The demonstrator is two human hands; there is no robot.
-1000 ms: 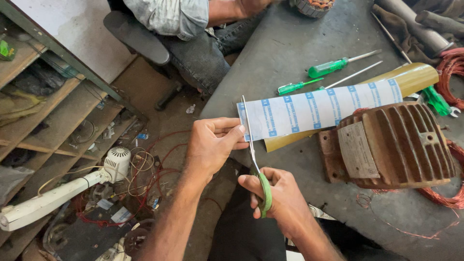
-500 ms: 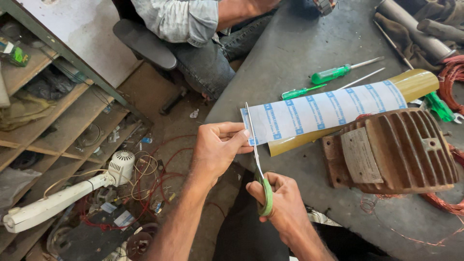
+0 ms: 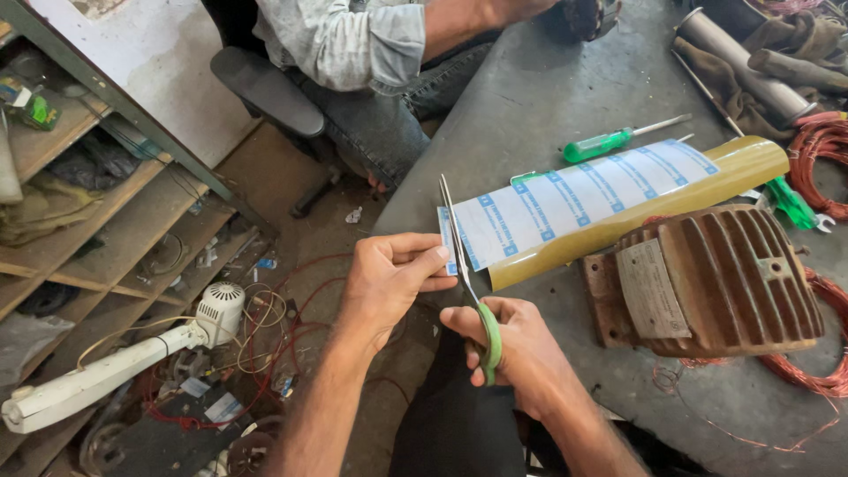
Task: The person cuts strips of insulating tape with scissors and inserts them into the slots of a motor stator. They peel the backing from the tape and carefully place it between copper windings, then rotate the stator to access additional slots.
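— While the roll of sheet [image 3: 609,208] lies across the grey workbench [image 3: 530,97], where is its free end kept?

— It is pinched at the bench's near edge by the left hand [image 3: 389,278], thumb on top, fingers curled beneath. The sheet's outer face is white with blue bands; the roll under it is mustard yellow.

— And the scissors [image 3: 468,283]?

— They are gripped by the right hand [image 3: 517,353], fingers closed through the green handles. The blades are pointed toward twelve o'clock and set against the sheet's left end, just beside the left thumb. Whether the sheet is already between the blades cannot be told for certain.

— What is seen around them?

— At three o'clock from the hands, a ribbed brown motor housing [image 3: 707,283] is standing, touching the roll. At one o'clock, beyond the roll, a green-handled screwdriver [image 3: 609,141] is laid. Another person's sleeve [image 3: 353,40] is seen at twelve o'clock.
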